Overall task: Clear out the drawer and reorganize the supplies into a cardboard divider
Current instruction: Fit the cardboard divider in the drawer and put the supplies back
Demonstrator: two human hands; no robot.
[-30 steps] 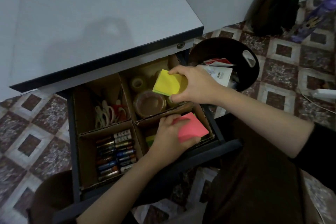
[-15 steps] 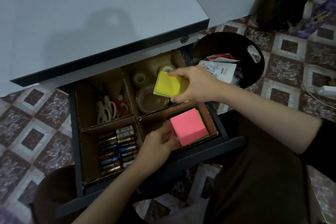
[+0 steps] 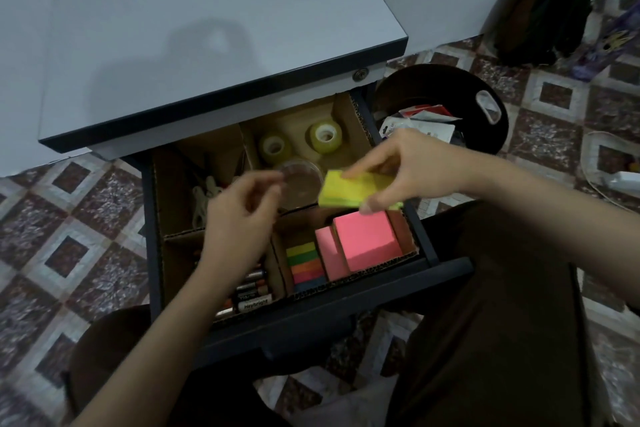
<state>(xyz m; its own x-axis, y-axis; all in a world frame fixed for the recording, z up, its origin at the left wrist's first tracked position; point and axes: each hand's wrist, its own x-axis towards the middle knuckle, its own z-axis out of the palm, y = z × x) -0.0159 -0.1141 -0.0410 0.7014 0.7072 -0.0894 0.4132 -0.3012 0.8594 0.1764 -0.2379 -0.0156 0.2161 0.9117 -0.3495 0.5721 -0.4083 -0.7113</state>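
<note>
Nearest the person, the dark drawer (image 3: 311, 326) stands pulled out, and the cardboard divider (image 3: 349, 282) inside splits it into four compartments. The near-left compartment holds a row of batteries (image 3: 252, 298), partly hidden by the left forearm. The near-right one holds a striped multicolour note pad (image 3: 304, 263), a small pink pad (image 3: 327, 253) and a large pink pad (image 3: 367, 239), all packed side by side, with the large one leaning against the right wall.

Above the middle of the divider hovers the left hand (image 3: 242, 215). Its fingers are loosely curled and, as far as the blur allows, hold nothing. The right hand (image 3: 415, 166) pinches a yellow note pad (image 3: 353, 189) between thumb and fingers, tilted in the air over the wall between the two right-hand compartments.

The note compartment already looks nearly full, so the main risk is fit. Pushed down at this tilt, the yellow pad could catch on the cardboard wall, bend it, or knock the leaning pink pad over. A loose pinch could also fan the sheets out, or drop the pad among the tape.

Farther back, the far-left compartment holds white-handled scissors (image 3: 204, 194). The far-right one holds a wide clear tape roll (image 3: 301, 180) and two small tape rolls (image 3: 275, 148). Right of the drawer sits a black bin (image 3: 498, 135) with papers in it. The pale desk top (image 3: 207, 28) overhangs the back of the drawer.
</note>
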